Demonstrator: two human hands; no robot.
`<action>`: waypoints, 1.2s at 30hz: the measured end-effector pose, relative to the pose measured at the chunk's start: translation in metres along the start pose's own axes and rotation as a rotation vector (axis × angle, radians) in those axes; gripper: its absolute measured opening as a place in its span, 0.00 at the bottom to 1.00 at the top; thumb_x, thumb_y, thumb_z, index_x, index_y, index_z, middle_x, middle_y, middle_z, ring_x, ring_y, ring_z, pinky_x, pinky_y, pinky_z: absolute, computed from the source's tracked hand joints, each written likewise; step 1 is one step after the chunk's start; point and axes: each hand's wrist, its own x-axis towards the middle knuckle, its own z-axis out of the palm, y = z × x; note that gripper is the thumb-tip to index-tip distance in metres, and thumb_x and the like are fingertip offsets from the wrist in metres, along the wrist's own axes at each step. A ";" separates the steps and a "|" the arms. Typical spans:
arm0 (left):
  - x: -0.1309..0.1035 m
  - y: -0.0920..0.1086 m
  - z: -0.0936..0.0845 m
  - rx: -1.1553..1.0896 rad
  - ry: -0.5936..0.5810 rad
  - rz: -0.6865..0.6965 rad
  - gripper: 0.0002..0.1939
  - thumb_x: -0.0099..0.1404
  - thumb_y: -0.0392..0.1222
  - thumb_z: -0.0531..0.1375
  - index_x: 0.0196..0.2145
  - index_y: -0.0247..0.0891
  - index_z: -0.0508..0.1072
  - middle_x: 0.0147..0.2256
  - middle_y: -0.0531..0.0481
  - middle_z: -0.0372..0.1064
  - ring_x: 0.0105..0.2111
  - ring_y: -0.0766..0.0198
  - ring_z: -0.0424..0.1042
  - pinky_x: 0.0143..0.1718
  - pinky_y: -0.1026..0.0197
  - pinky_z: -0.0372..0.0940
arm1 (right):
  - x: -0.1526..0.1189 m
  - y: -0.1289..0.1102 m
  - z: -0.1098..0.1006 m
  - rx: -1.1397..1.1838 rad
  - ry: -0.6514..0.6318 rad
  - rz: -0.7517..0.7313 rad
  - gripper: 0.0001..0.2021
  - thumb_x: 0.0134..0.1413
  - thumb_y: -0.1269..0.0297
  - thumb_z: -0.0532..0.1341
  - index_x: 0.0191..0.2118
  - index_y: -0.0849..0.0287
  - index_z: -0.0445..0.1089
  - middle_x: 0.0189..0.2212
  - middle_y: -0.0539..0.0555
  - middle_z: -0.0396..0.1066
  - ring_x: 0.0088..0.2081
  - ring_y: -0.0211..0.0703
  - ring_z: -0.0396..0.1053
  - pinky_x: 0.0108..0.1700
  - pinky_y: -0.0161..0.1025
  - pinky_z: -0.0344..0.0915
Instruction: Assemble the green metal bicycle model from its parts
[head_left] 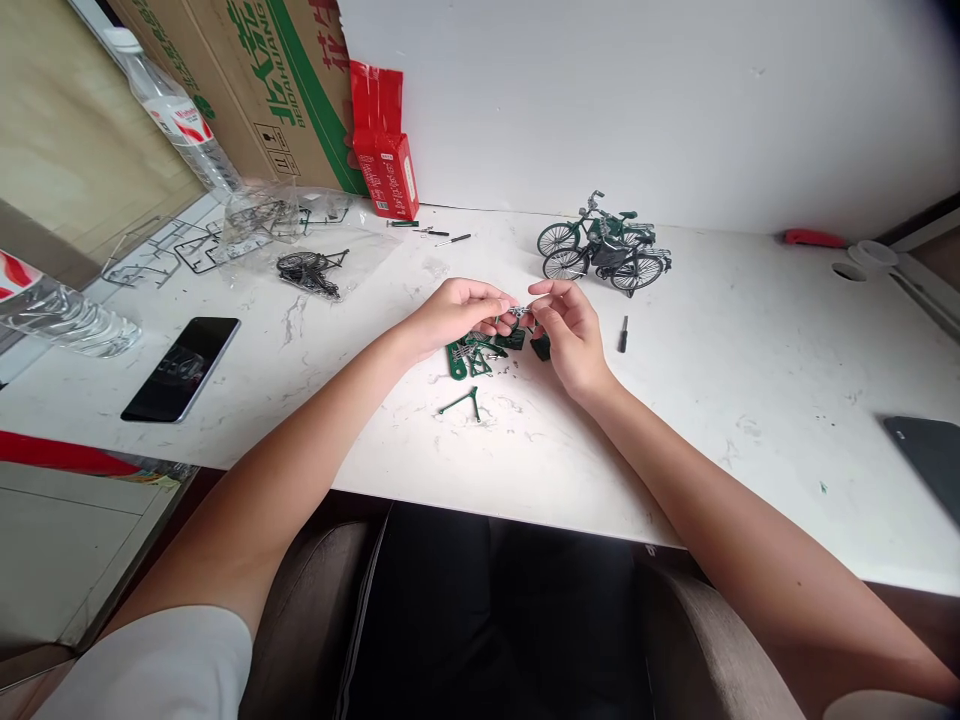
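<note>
Between my fingertips is a small silvery model part (517, 311), pinched from both sides. My left hand (471, 312) is closed on its left end, and my right hand (570, 335) grips the right end with thumb and fingers. Much of the part is covered by the fingers. Just below lie green model bicycle parts (457, 362) with tiny loose metal pieces, partly hidden by my hands. A green forked piece (474, 402) rests on the tabletop nearer to me.
Two small model bicycles (607, 250) stand at the back right, with a short screwdriver (624, 334) in front. A phone (182, 370), plastic bags of black parts (311, 270), water bottles (176, 115) and a red box (386, 170) occupy the left and back. A dark device (926, 455) lies far right.
</note>
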 end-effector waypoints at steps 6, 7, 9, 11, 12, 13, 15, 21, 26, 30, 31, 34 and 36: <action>-0.003 0.006 0.003 -0.001 0.014 -0.021 0.08 0.72 0.40 0.69 0.42 0.32 0.84 0.41 0.39 0.84 0.40 0.61 0.82 0.46 0.58 0.72 | 0.000 -0.002 0.000 0.007 0.004 0.005 0.14 0.66 0.46 0.67 0.48 0.48 0.71 0.34 0.49 0.71 0.39 0.46 0.77 0.37 0.44 0.70; -0.003 0.007 0.004 -0.005 0.013 -0.021 0.08 0.72 0.41 0.69 0.42 0.32 0.84 0.41 0.39 0.84 0.40 0.61 0.82 0.46 0.58 0.72 | 0.000 -0.002 0.000 0.003 0.003 0.005 0.15 0.67 0.45 0.67 0.48 0.48 0.71 0.34 0.50 0.71 0.39 0.46 0.77 0.37 0.44 0.71; -0.004 0.008 0.004 -0.010 0.007 -0.023 0.09 0.71 0.42 0.70 0.41 0.32 0.84 0.42 0.39 0.84 0.41 0.61 0.82 0.47 0.58 0.72 | 0.000 -0.003 0.000 -0.004 0.002 0.010 0.16 0.67 0.42 0.66 0.47 0.48 0.71 0.36 0.50 0.71 0.40 0.46 0.77 0.37 0.44 0.71; -0.004 0.009 0.005 -0.016 0.005 -0.027 0.10 0.71 0.44 0.70 0.41 0.32 0.85 0.43 0.38 0.84 0.42 0.61 0.82 0.48 0.57 0.72 | 0.000 -0.003 0.000 -0.005 0.002 0.014 0.18 0.67 0.40 0.66 0.48 0.48 0.71 0.37 0.50 0.72 0.40 0.46 0.76 0.37 0.44 0.71; -0.004 0.009 0.004 -0.021 0.005 -0.029 0.10 0.71 0.44 0.70 0.41 0.32 0.85 0.43 0.38 0.84 0.42 0.60 0.82 0.49 0.57 0.72 | 0.000 -0.003 0.000 -0.003 0.002 0.016 0.18 0.67 0.40 0.66 0.48 0.48 0.71 0.37 0.51 0.72 0.40 0.46 0.76 0.36 0.44 0.71; -0.004 0.009 0.004 -0.028 0.006 -0.031 0.10 0.71 0.44 0.70 0.41 0.32 0.85 0.44 0.37 0.84 0.42 0.60 0.82 0.50 0.56 0.72 | 0.000 -0.003 0.000 0.000 0.002 0.020 0.18 0.67 0.39 0.66 0.48 0.48 0.71 0.37 0.51 0.72 0.40 0.46 0.76 0.36 0.44 0.70; -0.004 0.008 0.004 -0.048 0.007 -0.035 0.10 0.71 0.43 0.70 0.41 0.32 0.85 0.45 0.37 0.84 0.42 0.59 0.82 0.51 0.55 0.72 | 0.000 -0.002 0.001 0.008 0.004 0.025 0.18 0.66 0.40 0.67 0.47 0.47 0.71 0.36 0.50 0.71 0.39 0.47 0.76 0.36 0.45 0.71; -0.003 0.005 0.003 -0.083 -0.017 -0.023 0.11 0.70 0.44 0.71 0.42 0.31 0.85 0.43 0.37 0.84 0.42 0.59 0.82 0.50 0.55 0.72 | 0.001 0.001 0.000 0.017 0.010 0.034 0.18 0.62 0.41 0.70 0.47 0.47 0.72 0.32 0.50 0.71 0.38 0.50 0.75 0.36 0.47 0.70; -0.003 0.005 0.002 -0.073 -0.034 -0.021 0.13 0.69 0.46 0.72 0.42 0.32 0.85 0.42 0.37 0.83 0.42 0.59 0.82 0.50 0.56 0.71 | 0.002 0.004 -0.001 -0.001 0.020 0.033 0.17 0.63 0.41 0.69 0.46 0.46 0.72 0.32 0.51 0.71 0.38 0.50 0.75 0.35 0.47 0.70; -0.003 0.002 0.000 -0.035 -0.061 -0.010 0.14 0.67 0.47 0.73 0.43 0.33 0.85 0.43 0.38 0.83 0.43 0.59 0.81 0.47 0.57 0.71 | 0.002 0.006 -0.002 -0.017 0.010 0.021 0.18 0.65 0.40 0.68 0.47 0.46 0.72 0.33 0.51 0.71 0.39 0.50 0.75 0.36 0.47 0.70; -0.003 0.002 0.000 -0.021 -0.066 -0.012 0.14 0.67 0.47 0.74 0.43 0.33 0.85 0.43 0.38 0.83 0.42 0.60 0.81 0.46 0.57 0.70 | 0.002 0.006 -0.002 -0.015 0.009 0.022 0.19 0.64 0.39 0.69 0.47 0.46 0.72 0.33 0.51 0.71 0.39 0.50 0.75 0.36 0.47 0.71; -0.003 0.002 0.001 0.022 -0.074 -0.025 0.12 0.68 0.45 0.73 0.42 0.33 0.86 0.41 0.39 0.83 0.39 0.62 0.80 0.45 0.58 0.70 | 0.002 0.005 -0.001 0.002 0.008 0.029 0.21 0.62 0.37 0.70 0.47 0.47 0.72 0.33 0.50 0.72 0.38 0.49 0.76 0.39 0.48 0.73; -0.003 0.003 0.001 0.030 -0.070 -0.033 0.10 0.69 0.43 0.72 0.40 0.32 0.86 0.40 0.40 0.82 0.38 0.63 0.79 0.46 0.58 0.70 | 0.001 0.004 0.000 0.008 0.007 0.025 0.23 0.61 0.36 0.71 0.47 0.47 0.72 0.33 0.50 0.72 0.38 0.48 0.77 0.41 0.48 0.74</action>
